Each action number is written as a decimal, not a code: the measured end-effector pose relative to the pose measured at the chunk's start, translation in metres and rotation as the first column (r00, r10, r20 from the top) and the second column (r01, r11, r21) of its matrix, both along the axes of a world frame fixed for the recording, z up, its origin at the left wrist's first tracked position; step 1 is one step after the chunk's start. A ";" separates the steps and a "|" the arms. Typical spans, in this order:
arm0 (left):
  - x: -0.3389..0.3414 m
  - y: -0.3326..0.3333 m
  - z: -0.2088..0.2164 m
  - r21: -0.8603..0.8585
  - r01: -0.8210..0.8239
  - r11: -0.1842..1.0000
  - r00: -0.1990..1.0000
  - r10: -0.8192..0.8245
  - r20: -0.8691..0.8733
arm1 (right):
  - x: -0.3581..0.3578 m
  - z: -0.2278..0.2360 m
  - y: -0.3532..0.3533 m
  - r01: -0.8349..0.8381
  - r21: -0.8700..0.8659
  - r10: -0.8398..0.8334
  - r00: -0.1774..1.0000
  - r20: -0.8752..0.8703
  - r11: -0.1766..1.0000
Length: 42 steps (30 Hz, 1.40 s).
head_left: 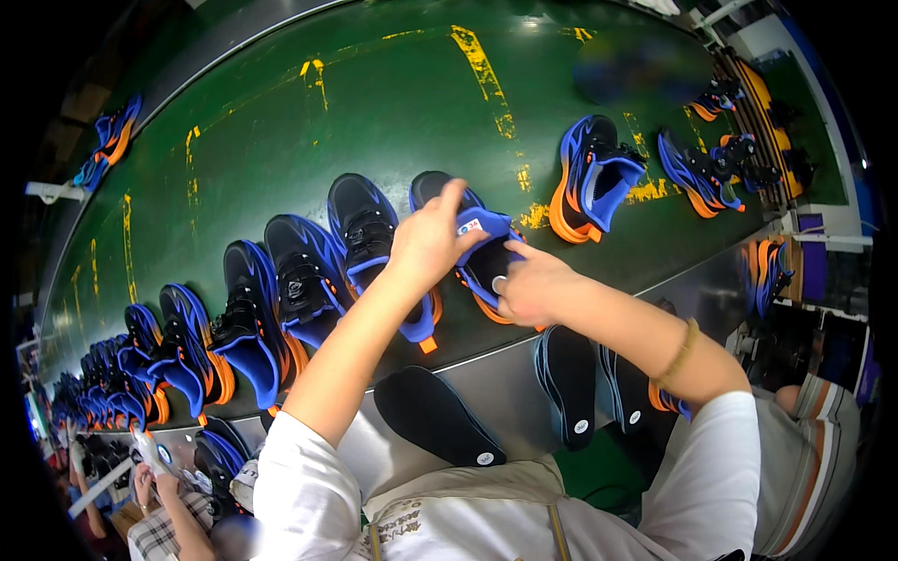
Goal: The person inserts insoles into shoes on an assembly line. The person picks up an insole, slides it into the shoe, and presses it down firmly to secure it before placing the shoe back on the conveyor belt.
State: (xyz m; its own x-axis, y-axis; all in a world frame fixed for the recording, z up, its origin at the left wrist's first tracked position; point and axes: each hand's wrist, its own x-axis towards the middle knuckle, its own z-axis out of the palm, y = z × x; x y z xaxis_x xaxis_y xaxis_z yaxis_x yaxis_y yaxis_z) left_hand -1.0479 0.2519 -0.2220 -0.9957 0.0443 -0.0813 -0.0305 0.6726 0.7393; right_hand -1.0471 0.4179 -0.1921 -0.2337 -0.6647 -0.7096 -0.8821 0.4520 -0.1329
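Both my hands are at one black and blue sneaker [488, 265] with an orange sole, standing on the green work surface with its heel toward me. My left hand [428, 243] grips it at the tongue, index finger raised and thumb by a white label [470, 227]. At the heel opening, my right hand [538, 286] has its index finger on the collar and its thumb low inside. A small white round mark beside that thumb looks like the heel of a dark insole [499, 283]; most of it is hidden inside the shoe.
Matching sneakers [360, 220] line up to the left; others [594, 178] stand at the right. On the metal ledge near me lie a black insole [435, 416] and stacked insoles [566, 383]. Yellow lines mark the green surface [393, 103]. Another person's hands [154, 481] show lower left.
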 end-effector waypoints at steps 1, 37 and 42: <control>0.001 -0.010 0.001 -0.151 0.065 0.986 0.989 -0.083 -0.121 | -0.002 0.021 -0.013 0.107 0.122 -0.124 0.983 0.137 0.987; 0.439 -0.222 0.020 -0.012 -0.818 0.575 0.532 0.748 -0.397 | 0.282 -0.016 -0.032 0.442 -0.749 -0.561 0.820 0.113 0.494; 0.431 -0.213 0.026 -0.203 -0.692 0.693 0.674 0.518 -0.527 | 0.317 -0.041 -0.019 0.301 -0.602 -0.442 0.891 -0.098 0.740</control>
